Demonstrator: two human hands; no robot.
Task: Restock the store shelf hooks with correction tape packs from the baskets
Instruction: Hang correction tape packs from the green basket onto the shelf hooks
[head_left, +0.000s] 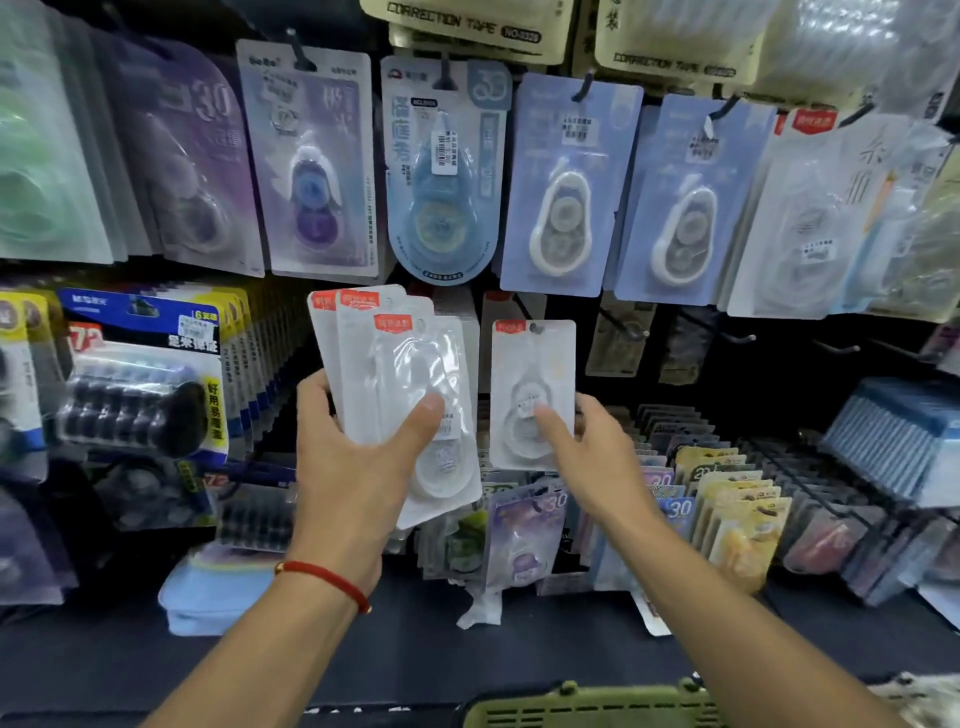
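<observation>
Head view: you're mid-hang. Your right hand (587, 447) pinches one white correction tape pack (532, 395) at frame centre, its hole just under a bare hook (524, 312), so next you'd need to line the hole up and slide it on. Your left hand (353, 467) grips a fan of three more packs (400, 374) left of centre. The green basket (587, 706) sits at the bottom edge, contents hidden

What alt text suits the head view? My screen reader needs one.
A left hand holds a fan of white tape packs while the right hand lifts a single pack toward the shelf hooks. A green basket sits below.
</observation>
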